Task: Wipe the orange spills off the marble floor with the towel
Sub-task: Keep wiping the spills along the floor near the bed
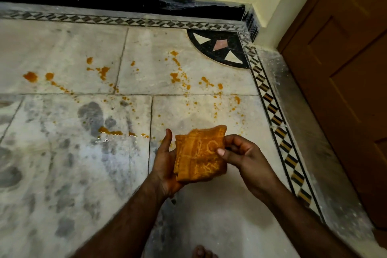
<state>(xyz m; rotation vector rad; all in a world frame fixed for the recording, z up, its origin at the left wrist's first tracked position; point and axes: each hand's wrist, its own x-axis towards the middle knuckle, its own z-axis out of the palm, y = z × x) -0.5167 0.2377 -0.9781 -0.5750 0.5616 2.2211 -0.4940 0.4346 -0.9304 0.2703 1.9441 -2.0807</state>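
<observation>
A folded orange towel (200,153) is held above the marble floor (62,174) in front of me. My left hand (165,165) cups it from underneath, thumb up along its left edge. My right hand (238,153) pinches its right edge between thumb and fingers. Orange spills (176,77) lie scattered over the tiles beyond the towel, with larger blots at the far left (31,77) and a wet streak (111,132) just left of my hands.
A brown wooden door (345,81) stands at the right. A black skirting (125,2) runs along the cream wall at the back. A patterned inlay border (272,107) and a corner motif (222,48) edge the floor. My bare toes (202,252) show at the bottom.
</observation>
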